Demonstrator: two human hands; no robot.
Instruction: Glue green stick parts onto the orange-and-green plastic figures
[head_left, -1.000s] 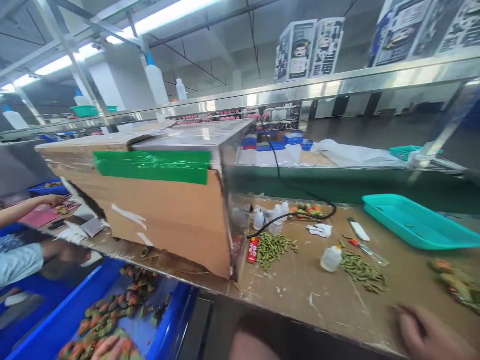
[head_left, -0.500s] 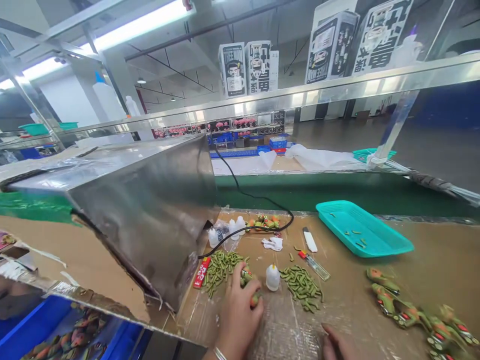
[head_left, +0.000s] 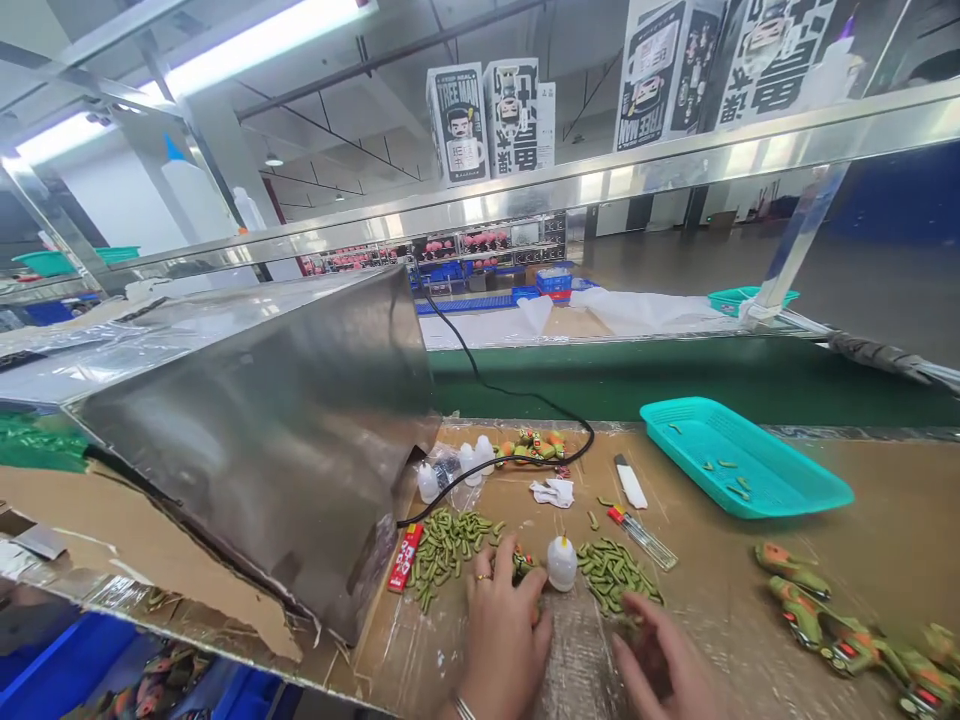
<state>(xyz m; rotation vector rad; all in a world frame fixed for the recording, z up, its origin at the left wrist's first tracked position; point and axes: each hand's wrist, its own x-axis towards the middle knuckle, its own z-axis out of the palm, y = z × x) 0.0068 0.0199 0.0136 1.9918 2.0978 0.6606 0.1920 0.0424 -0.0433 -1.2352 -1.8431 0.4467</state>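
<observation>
In the head view, the left hand [head_left: 504,630], with a ring and a bracelet on it, was found low over the cardboard-covered desk [head_left: 712,590], its grip curled around a small green and orange figure [head_left: 523,563], partly hidden by the fingers. The right hand [head_left: 667,665] had a wide grip, thumb and fingers apart; its fingertips were at the near edge of the right pile of green pieces [head_left: 611,572], though contact could not be told. A white squeeze bottle [head_left: 562,564] stood upright between that pile and the figure. The left pile of green pieces [head_left: 448,548] lay beyond the left hand, beside a red packet [head_left: 405,558]. Behind were noted a crumpled white cloth [head_left: 553,492], a black cable [head_left: 480,465] and further small bottles [head_left: 466,462]. A turquoise tray [head_left: 757,465] held a few green pieces. More painted figures [head_left: 847,645] lay at the right, their near end blurred.
</observation>
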